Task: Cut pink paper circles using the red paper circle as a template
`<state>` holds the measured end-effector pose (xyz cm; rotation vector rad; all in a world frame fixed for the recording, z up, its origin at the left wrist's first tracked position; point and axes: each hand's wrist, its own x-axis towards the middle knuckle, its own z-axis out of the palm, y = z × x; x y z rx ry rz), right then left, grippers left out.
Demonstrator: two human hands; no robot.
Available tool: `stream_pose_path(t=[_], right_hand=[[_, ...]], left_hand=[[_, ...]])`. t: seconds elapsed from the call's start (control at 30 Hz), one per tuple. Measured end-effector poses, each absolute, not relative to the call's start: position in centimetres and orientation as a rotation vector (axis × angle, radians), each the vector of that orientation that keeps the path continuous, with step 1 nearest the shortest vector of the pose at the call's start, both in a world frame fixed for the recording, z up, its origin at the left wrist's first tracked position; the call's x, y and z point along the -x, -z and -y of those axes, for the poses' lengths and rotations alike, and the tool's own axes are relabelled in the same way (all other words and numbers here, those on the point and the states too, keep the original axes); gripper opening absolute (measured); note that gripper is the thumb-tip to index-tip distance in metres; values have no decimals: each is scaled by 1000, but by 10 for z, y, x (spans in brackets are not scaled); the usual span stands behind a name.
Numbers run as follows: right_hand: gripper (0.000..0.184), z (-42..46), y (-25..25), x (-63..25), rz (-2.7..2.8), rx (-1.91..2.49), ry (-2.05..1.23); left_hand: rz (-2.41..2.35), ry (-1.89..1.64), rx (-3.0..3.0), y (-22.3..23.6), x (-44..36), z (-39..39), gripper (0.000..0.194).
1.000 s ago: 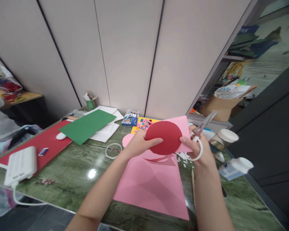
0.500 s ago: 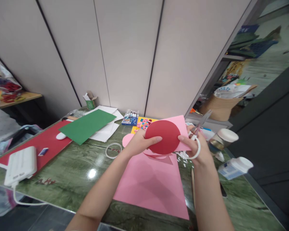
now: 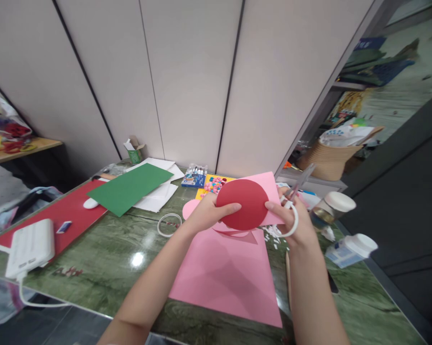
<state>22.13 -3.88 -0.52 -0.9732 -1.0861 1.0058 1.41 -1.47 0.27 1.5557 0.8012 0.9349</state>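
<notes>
Between my two hands a red paper circle (image 3: 246, 194) lies against a smaller sheet of pink paper (image 3: 272, 184). My left hand (image 3: 211, 211) pinches both at the left edge, thumb on top of the red. At the right edge my right hand (image 3: 295, 218) grips them with its thumb. Scissors (image 3: 299, 182) with white handles also hang in my right hand, blades pointing up and away. Under the hands a large pink sheet (image 3: 226, 282) lies on the table. A pink rounded paper piece (image 3: 190, 209) shows behind my left hand.
On the green table (image 3: 130, 239) a white ring (image 3: 169, 225), a green sheet (image 3: 131, 188), a red sheet (image 3: 72, 215) and a power bank (image 3: 31, 247) lie to the left. Colourful pompoms (image 3: 216, 184) are behind. Jars (image 3: 334, 206), a white-capped bottle (image 3: 352, 249) and paper scraps (image 3: 273, 235) are at right.
</notes>
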Motion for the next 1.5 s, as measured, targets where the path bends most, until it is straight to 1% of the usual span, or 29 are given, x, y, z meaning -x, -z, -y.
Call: stream_pose_path(t=[0.43, 0.77, 1.13, 1.2, 1.3, 1.37, 1.43, 1.5], right_hand=[[39, 40, 4, -221, 1066, 963, -1024], [38, 38, 7, -222, 1091, 955, -1003], [37, 41, 4, -219, 1091, 961, -997], [33, 39, 4, -220, 1074, 952, -922], [25, 38, 3, -223, 1052, 894, -669], [25, 40, 1, -226, 1075, 824, -565], [28, 48, -3, -224, 1147, 768, -588], [31, 58, -7, -217, 1257, 774, -684]], left_hand=[[-813, -942, -1555, -3, -14, 15, 27], [-763, -948, -1553, -3, -14, 15, 24], [-811, -945, -1596, -1, -12, 14, 28], [-849, -985, -1593, 0, -12, 12, 29], [-876, -1160, -1514, 1, -10, 8, 29], [-871, -1293, -1419, 3, -9, 4, 29], [-855, -1383, -1314, 7, -9, 0, 30], [-826, -1452, -1223, 11, -9, -4, 29]])
